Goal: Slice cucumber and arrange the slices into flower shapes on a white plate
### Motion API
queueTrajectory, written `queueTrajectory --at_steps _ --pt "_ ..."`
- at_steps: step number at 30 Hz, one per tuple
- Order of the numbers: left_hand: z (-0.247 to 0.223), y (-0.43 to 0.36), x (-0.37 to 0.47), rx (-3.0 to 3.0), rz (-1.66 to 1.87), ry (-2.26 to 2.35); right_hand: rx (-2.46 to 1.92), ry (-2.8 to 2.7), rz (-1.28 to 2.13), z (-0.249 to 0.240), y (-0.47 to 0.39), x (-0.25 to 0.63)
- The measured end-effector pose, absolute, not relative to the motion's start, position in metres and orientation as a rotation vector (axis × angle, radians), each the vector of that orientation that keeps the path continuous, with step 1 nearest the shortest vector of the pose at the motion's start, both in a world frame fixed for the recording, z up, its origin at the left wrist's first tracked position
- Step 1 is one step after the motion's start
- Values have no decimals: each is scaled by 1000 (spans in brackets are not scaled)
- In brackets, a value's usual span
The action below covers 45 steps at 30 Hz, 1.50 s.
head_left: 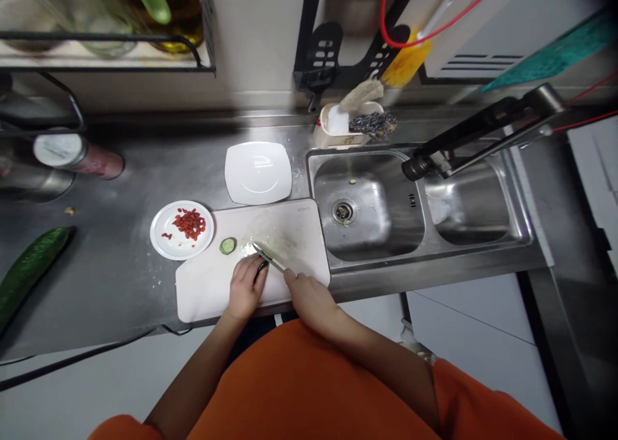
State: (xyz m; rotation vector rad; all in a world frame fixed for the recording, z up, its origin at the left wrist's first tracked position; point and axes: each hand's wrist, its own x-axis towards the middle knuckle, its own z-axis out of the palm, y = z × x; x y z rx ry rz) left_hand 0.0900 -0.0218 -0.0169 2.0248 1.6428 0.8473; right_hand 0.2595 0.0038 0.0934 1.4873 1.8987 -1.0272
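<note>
My right hand [310, 299] is closed around the handle of a knife [271, 258], its blade pointing up and to the left over the white cutting board [205, 301]. Beside the blade, my left hand [246, 288] rests on the board with its fingers curled over a dark green piece of cucumber [261, 269]. Most of that piece is hidden under the fingers. A few cucumber slices [228, 245] lie together to the left of the knife tip. The board around the blade looks wet.
Small red pieces sit on a round white plate [158, 237] left of the board. Behind it stands a square white plate [258, 169]. A whole cucumber [29, 269] lies far left. The sink [371, 253] with its faucet [487, 127] is to the right, a sponge holder [340, 138] behind it.
</note>
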Motion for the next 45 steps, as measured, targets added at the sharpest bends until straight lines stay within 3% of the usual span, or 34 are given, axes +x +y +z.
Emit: queueTrajectory --at_steps 22,30,38,41,45 --pt "-11 -23 89 1968 833 1677 1570 2005 -932 63 -4 254" --pt "-1 -44 13 1815 872 2210 1561 2030 -860 69 -7 264" --pt "-3 -41 -7 1610 603 2551 1514 2170 -707 68 -15 279" --pt "8 -34 17 1741 671 2452 1496 2194 -690 68 -17 283" --pt "21 -13 61 1910 501 1829 1458 2250 -626 71 -19 287"
